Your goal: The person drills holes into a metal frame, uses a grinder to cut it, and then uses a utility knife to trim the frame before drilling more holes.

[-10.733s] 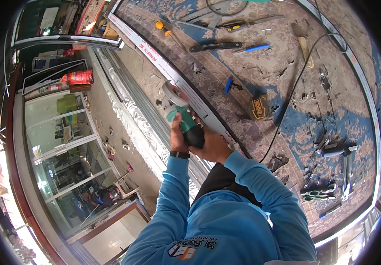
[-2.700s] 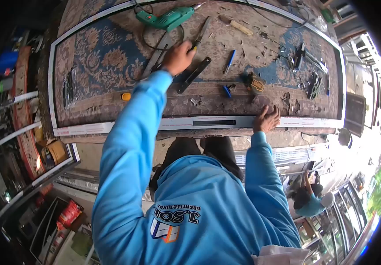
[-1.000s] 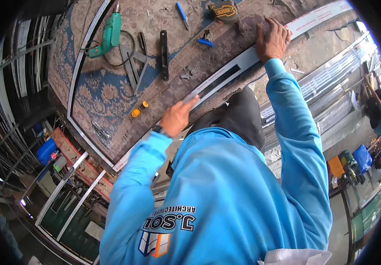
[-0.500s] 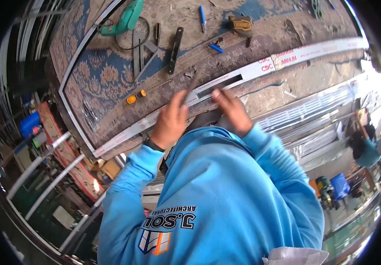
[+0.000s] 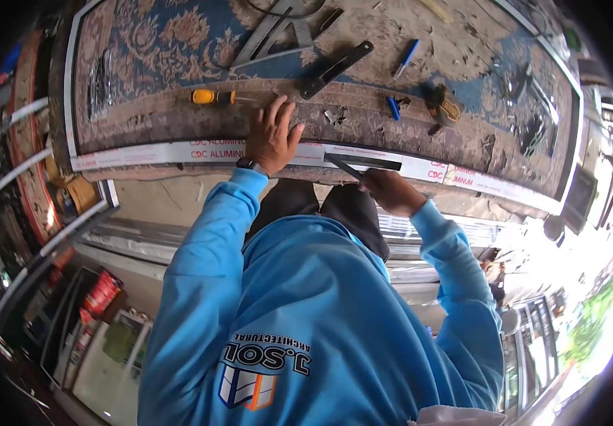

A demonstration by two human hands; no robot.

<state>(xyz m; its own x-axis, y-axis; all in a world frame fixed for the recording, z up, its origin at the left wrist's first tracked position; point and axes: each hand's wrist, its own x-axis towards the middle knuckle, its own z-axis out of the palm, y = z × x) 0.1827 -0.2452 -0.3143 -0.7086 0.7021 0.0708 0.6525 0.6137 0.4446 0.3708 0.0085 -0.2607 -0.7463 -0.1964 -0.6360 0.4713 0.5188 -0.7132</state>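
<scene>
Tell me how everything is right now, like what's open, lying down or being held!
White-and-red taped metal frame: lying flat
Long dark slot in it: open
Thin grey metal blade: held in the right hand
Left hand: fingers spread, not gripping
Yellow-handled screwdriver: lying on its side
Slim blue pen-like tool: lying down
Long black flat tool: lying down

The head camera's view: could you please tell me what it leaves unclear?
Grip of the dark tool, head view: hidden by the right hand.
Frame bar beneath the left hand, head view: covered by it.
Top of the metal square, head view: cut off by upper edge.
</scene>
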